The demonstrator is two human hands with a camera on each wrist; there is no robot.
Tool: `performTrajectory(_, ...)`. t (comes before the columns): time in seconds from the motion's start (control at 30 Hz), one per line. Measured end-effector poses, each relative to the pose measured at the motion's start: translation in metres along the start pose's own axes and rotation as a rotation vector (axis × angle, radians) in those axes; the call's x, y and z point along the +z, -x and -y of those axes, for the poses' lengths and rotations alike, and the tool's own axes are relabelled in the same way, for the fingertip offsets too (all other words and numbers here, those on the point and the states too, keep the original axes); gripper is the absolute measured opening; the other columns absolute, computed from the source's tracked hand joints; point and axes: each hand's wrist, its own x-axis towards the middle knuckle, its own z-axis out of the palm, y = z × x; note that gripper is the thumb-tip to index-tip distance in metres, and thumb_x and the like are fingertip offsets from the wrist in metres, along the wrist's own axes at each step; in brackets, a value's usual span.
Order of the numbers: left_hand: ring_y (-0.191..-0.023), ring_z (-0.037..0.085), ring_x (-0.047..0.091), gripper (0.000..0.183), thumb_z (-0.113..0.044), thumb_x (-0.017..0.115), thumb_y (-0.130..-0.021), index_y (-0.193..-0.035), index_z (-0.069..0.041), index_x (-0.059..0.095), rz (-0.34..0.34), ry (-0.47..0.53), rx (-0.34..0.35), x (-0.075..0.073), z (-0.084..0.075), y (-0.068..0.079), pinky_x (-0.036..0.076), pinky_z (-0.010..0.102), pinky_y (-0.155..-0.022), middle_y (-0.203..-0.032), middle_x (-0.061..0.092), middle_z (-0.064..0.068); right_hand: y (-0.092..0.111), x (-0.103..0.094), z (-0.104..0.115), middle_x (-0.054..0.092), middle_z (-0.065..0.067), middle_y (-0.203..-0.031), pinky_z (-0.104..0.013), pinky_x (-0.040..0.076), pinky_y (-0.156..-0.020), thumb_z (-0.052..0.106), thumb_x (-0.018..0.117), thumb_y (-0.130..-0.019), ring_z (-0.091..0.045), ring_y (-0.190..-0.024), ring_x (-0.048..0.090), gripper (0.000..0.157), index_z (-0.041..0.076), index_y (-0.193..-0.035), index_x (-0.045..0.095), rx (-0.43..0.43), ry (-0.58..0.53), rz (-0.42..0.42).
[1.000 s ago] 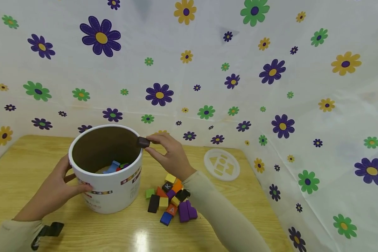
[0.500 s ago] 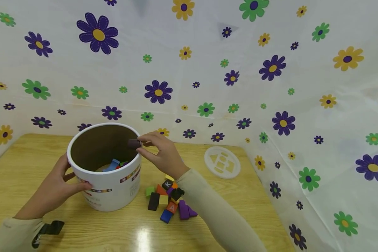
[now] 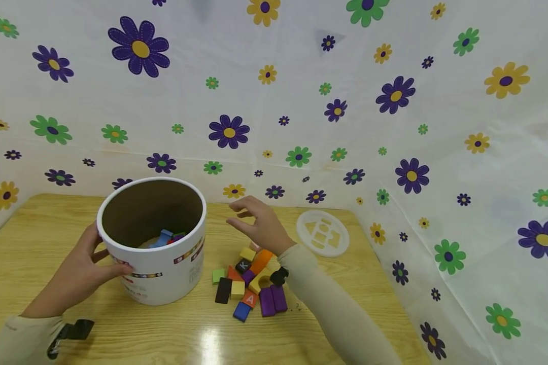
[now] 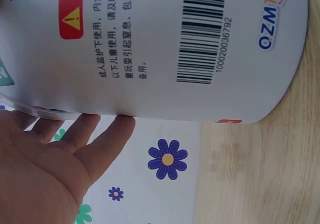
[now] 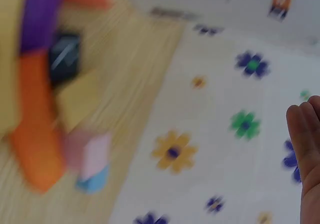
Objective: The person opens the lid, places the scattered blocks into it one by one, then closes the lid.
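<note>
A white round bucket [image 3: 164, 284] with printed labels stands at the left of the table in the head view. Inside it lie several toy blocks, among them a blue one [image 3: 162, 237]. My left hand [image 3: 77, 274] holds the bucket's left side, thumb on the front wall and fingers round the far side. In the left wrist view those fingers [image 4: 107, 144] lie against the wall by the barcode. Holding nothing, my right hand [image 3: 262, 225] hovers between the bucket and a pile of coloured blocks, fingers loosely bent. The pile includes a black K block [image 3: 243, 266] and an orange A block [image 3: 250, 299].
Purple blocks [image 3: 273, 301], a black block [image 3: 223, 290] and a blue block [image 3: 242, 311] lie at the pile's near side. A white round lid with shape cutouts [image 3: 322, 233] rests at the back right. Flower-printed sheeting [image 3: 297, 61] rises behind the table.
My right hand held a dark block over the bucket's rim, then let it go inside. Emptied, the hand has drawn back to the right. My left hand stays on the bucket.
</note>
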Motion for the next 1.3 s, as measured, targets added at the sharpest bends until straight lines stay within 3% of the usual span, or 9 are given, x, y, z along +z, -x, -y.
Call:
performTrajectory(0.2, -0.142, 0.056, 0.021, 0.116, -0.018, 0.085, -0.088, -0.166, -0.037, 0.001, 0.003, -0.002, -0.018, -0.001, 0.001, 0.001, 0.035, 0.086, -0.093, -0.168, 0.015, 0.019, 0.033, -0.023, -0.055, 0.066, -0.009, -0.127, -0.037, 0.058, -0.101, 0.022, 0.072, -0.1, -0.03, -0.119, 0.064, 0.037, 0.006, -0.133, 0.065, 0.258, 0.144, 0.062)
performTrajectory(0.37, -0.142, 0.052, 0.021, 0.115, -0.018, 0.084, -0.089, -0.166, -0.037, 0.001, 0.007, -0.003, -0.029, -0.001, 0.002, 0.002, 0.036, 0.085, -0.094, -0.168, 0.015, 0.017, 0.058, -0.033, -0.078, 0.064, -0.013, -0.132, -0.044, 0.056, -0.102, 0.027, 0.071, -0.1, -0.034, -0.12, 0.063, 0.044, 0.004, -0.137, 0.063, 0.377, 0.21, 0.197)
performTrajectory(0.5, -0.142, 0.046, 0.022, 0.114, -0.016, 0.084, -0.089, -0.166, -0.038, 0.003, 0.002, -0.01, -0.023, -0.001, 0.004, 0.002, 0.037, 0.084, -0.093, -0.168, 0.016, 0.015, 0.07, -0.032, -0.085, 0.066, -0.01, -0.129, -0.043, 0.057, -0.1, 0.032, 0.071, -0.1, -0.028, -0.116, 0.064, 0.046, 0.005, -0.137, 0.063, 0.384, 0.28, 0.284)
performTrajectory(0.7, -0.144, 0.04, 0.023, 0.114, -0.014, 0.083, -0.089, -0.166, -0.039, 0.003, -0.008, -0.023, -0.01, -0.001, 0.005, 0.002, 0.038, 0.084, -0.093, -0.168, 0.017, 0.012, 0.072, -0.022, -0.084, 0.066, -0.006, -0.125, -0.04, 0.056, -0.1, 0.034, 0.07, -0.1, -0.023, -0.114, 0.063, 0.047, 0.009, -0.14, 0.063, 0.305, 0.41, 0.366)
performTrajectory(0.9, -0.145, 0.047, 0.02, 0.115, -0.014, 0.084, -0.088, -0.166, -0.038, 0.003, -0.009, -0.018, -0.014, -0.001, 0.006, 0.001, 0.036, 0.085, -0.094, -0.17, 0.014, 0.01, 0.065, -0.014, -0.082, 0.062, -0.008, -0.133, -0.041, 0.054, -0.105, 0.035, 0.067, -0.102, -0.024, -0.122, 0.061, 0.058, 0.012, -0.152, 0.051, 0.318, 0.403, 0.427)
performTrajectory(1.0, -0.146, 0.044, 0.02, 0.115, -0.013, 0.084, -0.088, -0.166, -0.038, 0.003, -0.009, -0.013, -0.013, 0.0, 0.007, 0.002, 0.036, 0.085, -0.094, -0.17, 0.014, 0.01, 0.064, -0.011, -0.085, 0.059, -0.01, -0.137, -0.04, 0.053, -0.106, 0.034, 0.064, -0.104, -0.025, -0.123, 0.059, 0.058, 0.013, -0.155, 0.048, 0.312, 0.424, 0.462)
performTrajectory(1.13, -0.145, 0.039, 0.021, 0.114, -0.012, 0.084, -0.088, -0.166, -0.038, 0.004, -0.01, -0.012, -0.006, 0.002, 0.006, 0.002, 0.036, 0.085, -0.094, -0.169, 0.014, 0.01, 0.063, -0.006, -0.089, 0.059, -0.013, -0.134, -0.038, 0.053, -0.104, 0.031, 0.064, -0.104, -0.026, -0.12, 0.058, 0.056, 0.011, -0.154, 0.05, 0.299, 0.458, 0.474)
performTrajectory(1.3, -0.146, 0.042, 0.019, 0.115, -0.012, 0.083, -0.089, -0.166, -0.04, 0.003, -0.004, -0.005, -0.002, 0.004, 0.007, 0.002, 0.033, 0.087, -0.094, -0.17, 0.012, 0.007, 0.063, -0.002, -0.09, 0.059, -0.013, -0.132, -0.039, 0.052, -0.107, 0.023, 0.065, -0.104, -0.028, -0.119, 0.057, 0.047, 0.01, -0.148, 0.057, 0.336, 0.41, 0.447)
